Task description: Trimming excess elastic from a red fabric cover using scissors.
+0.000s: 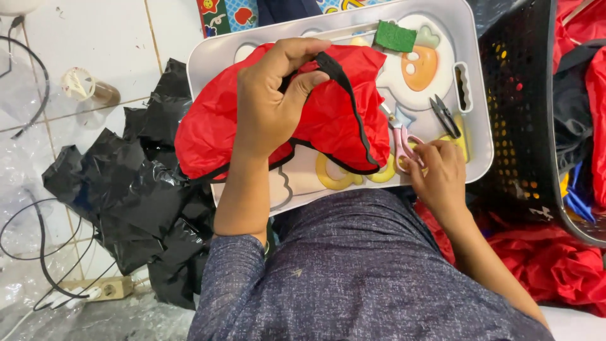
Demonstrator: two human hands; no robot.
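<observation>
My left hand (271,95) grips a bunched red fabric piece (341,107) with black edge binding, holding it over a white tray (470,57) that rests on my lap. My right hand (439,170) lies on the tray's near right part, fingers closing on the pink handles of a pair of scissors (399,136). Small black thread snips (445,115) sit just beyond that hand. A green pad (396,36) lies at the tray's far edge.
A crumpled black plastic bag (139,189) lies on the tiled floor to the left, with cables and a power strip (104,290). A black perforated basket (524,107) with fabric stands at right. More red fabric (555,265) is piled at lower right.
</observation>
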